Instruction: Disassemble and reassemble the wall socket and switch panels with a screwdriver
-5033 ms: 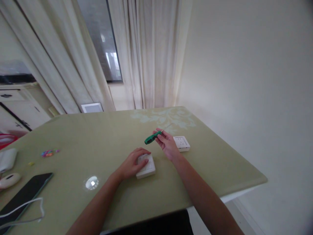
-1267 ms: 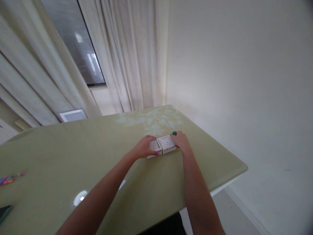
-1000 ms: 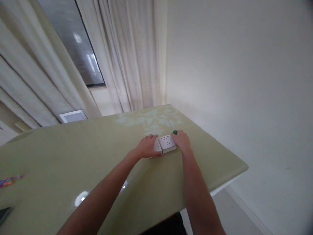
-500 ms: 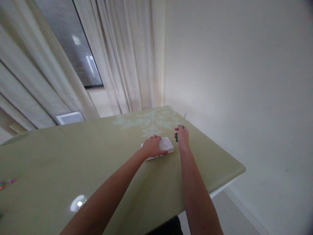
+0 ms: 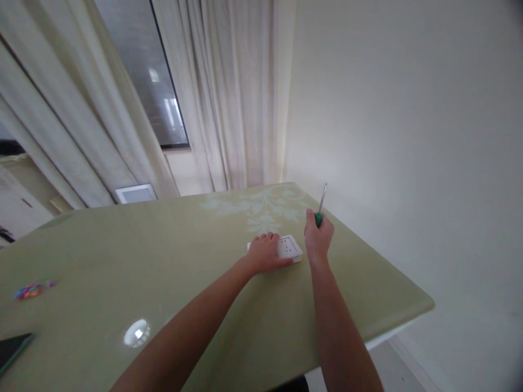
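My left hand (image 5: 265, 253) is closed around a white socket box (image 5: 289, 247) lying on the table, with its thumb along the near side and its fingers over the far side. The hand hides the box's left part; sockets show on the right part. Just right of the box, my right hand (image 5: 319, 237) grips a screwdriver (image 5: 318, 219) by its green handle. The metal shaft points up and away from me, and its tip touches nothing.
A green-covered table (image 5: 183, 250) carries several small colourful pieces (image 5: 30, 291) at the left and a dark flat object (image 5: 14, 348) at the lower left. A wall (image 5: 388, 136) rises along the right side. Curtains (image 5: 229, 109) hang behind.
My right hand has turned the screwdriver, so more of its shaft and handle top shows. My left hand stays on the socket box. The view has shifted a little to the left.
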Demonstrator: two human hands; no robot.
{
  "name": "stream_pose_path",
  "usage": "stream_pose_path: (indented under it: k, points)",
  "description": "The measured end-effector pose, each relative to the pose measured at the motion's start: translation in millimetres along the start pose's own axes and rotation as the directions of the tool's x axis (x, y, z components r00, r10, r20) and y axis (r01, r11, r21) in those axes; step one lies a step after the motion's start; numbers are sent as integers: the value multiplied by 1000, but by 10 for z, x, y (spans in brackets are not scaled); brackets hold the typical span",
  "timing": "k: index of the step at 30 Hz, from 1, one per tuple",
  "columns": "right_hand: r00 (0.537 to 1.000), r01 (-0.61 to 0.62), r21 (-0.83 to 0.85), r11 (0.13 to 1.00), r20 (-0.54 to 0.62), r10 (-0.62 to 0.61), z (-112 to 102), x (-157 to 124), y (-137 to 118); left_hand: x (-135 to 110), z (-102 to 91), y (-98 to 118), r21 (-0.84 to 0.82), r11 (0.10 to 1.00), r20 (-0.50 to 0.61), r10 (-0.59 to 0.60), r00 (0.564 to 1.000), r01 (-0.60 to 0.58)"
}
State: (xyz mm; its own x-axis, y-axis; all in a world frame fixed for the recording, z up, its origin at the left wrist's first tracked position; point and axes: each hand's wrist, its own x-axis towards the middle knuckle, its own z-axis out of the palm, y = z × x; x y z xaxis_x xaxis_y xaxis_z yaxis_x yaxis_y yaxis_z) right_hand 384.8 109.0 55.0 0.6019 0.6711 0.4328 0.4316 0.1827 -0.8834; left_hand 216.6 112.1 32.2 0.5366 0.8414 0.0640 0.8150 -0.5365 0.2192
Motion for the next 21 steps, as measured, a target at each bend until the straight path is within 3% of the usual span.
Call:
stream_pose_path:
  k: [6, 10, 16, 21]
  points:
    - [987, 151, 82, 985, 44, -155, 63, -218, -226, 28, 7, -99, -11, 1000, -2, -8, 1000, 8]
    - [988, 137, 115, 984, 50, -144, 103, -245, -219, -95, -64, -311, -14, 1000, -1, -23, 1000, 23]
    - [995, 4, 239, 971, 92, -27, 179, -208, -97, -645, -249, -926, -4, 993, -22, -117, 993, 117]
    - [981, -70, 304, 950, 194, 10, 222, -314, -171, -1338, -398, -1536, 15, 950, -57, -312, 948, 313]
